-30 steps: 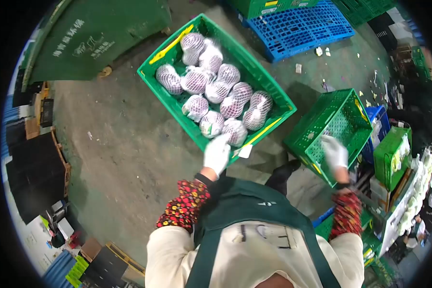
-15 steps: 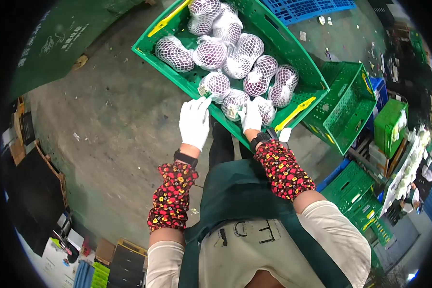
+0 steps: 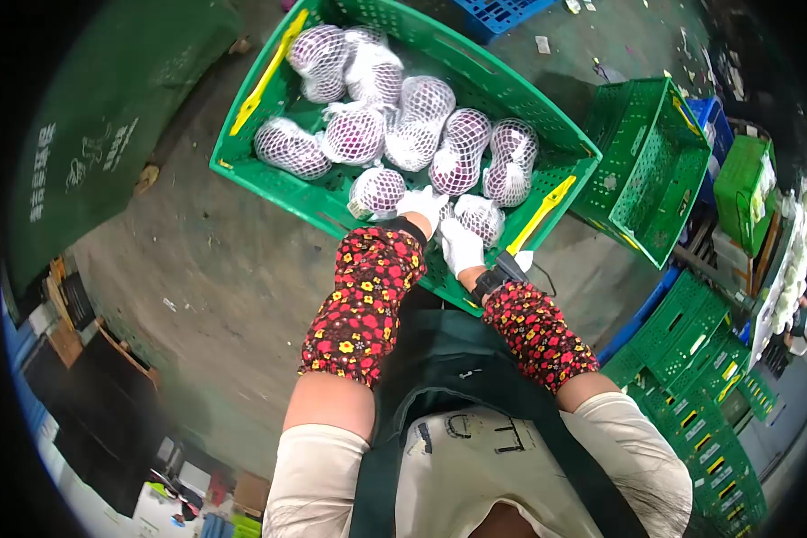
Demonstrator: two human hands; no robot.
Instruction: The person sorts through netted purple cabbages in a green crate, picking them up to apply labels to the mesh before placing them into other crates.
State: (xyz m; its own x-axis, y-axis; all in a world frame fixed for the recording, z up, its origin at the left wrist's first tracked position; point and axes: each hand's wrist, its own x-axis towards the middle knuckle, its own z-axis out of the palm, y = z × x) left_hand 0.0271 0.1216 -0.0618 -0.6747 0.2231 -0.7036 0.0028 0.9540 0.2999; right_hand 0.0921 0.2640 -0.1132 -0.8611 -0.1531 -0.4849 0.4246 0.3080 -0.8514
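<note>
A green plastic crate (image 3: 323,208) in front of me holds several white mesh bags of round purple produce (image 3: 464,143). My left hand (image 3: 424,206), in a white glove, reaches over the crate's near wall with its fingers curled in at a mesh bag. My right hand (image 3: 462,247), also gloved, is close beside it, fingers bent against the near mesh bag (image 3: 481,218). Both hands cover much of what lies between them. Left of my hands, another mesh bag (image 3: 377,192) lies against the near wall.
Yellow handles (image 3: 542,215) sit at the crate's ends. An open green crate (image 3: 650,170) stands on the floor to the right, with stacked green crates (image 3: 690,350) nearer. A large dark green surface with printing (image 3: 108,99) is at the left. A blue pallet (image 3: 502,13) lies beyond.
My left hand has moved right, from the left mesh bag to beside my right hand. The crate and its contents appear shifted left and slightly down in view.
</note>
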